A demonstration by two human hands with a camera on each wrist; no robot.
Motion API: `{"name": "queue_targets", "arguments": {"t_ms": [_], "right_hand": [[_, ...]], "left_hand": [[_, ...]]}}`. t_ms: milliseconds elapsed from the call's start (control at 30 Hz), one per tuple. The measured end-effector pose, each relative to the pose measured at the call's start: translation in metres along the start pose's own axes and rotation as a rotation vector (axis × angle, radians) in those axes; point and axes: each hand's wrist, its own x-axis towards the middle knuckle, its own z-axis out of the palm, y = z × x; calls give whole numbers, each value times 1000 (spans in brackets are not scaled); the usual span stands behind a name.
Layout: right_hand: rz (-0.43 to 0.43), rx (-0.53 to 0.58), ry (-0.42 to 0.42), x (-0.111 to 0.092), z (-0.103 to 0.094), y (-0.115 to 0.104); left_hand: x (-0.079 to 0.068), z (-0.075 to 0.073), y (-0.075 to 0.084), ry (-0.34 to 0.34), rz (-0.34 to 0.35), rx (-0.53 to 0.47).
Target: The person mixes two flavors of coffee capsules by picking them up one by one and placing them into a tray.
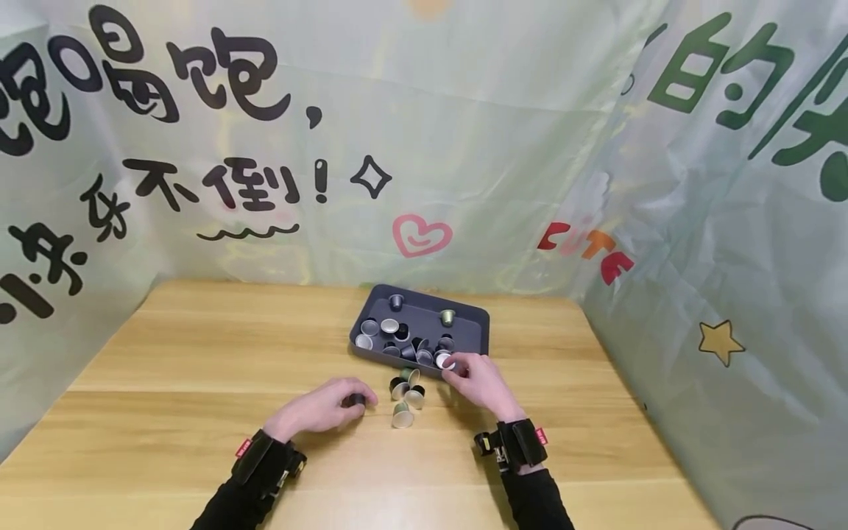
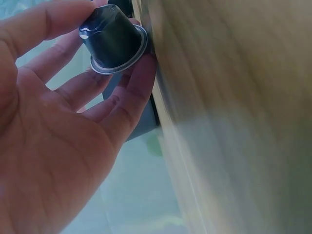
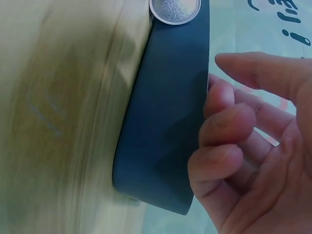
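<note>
A dark coffee capsule [image 2: 111,41] with a silver rim is pinched between the thumb and fingers of my left hand [image 1: 324,405], low over the table. My right hand [image 1: 480,379] hovers at the near edge of the dark grey tray [image 1: 472,313], its fingers loosely bent. Thumb and fingertips stand apart with nothing between them in the right wrist view. Close by these fingertips in the head view, a white-lidded capsule [image 1: 444,361] lies inside the tray. Between the hands, several capsules [image 1: 414,397] sit on the table, with a pale green one [image 1: 402,414] nearest me.
Many dark and silver capsules [image 1: 389,325] are spread in the tray, mostly along its near and left sides. A gold-green capsule [image 1: 447,317] stands toward its right. The wooden table [image 1: 218,346] ends at printed cloth walls [image 1: 503,184] behind and to the right.
</note>
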Motion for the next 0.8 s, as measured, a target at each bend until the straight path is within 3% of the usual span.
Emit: {"name": "queue_targets", "arguments": {"t_ms": [200,567,800], "right_hand": [[-23,2,-6,-3,4,1],[-37,28,-3,-1,0,1],[-19,31,-6,3,-2,1]], "left_hand": [[-5,3,-1,18,47,30],[-4,0,-1,91,17,44],[2,-3,-3,114,-28,-69]]}}
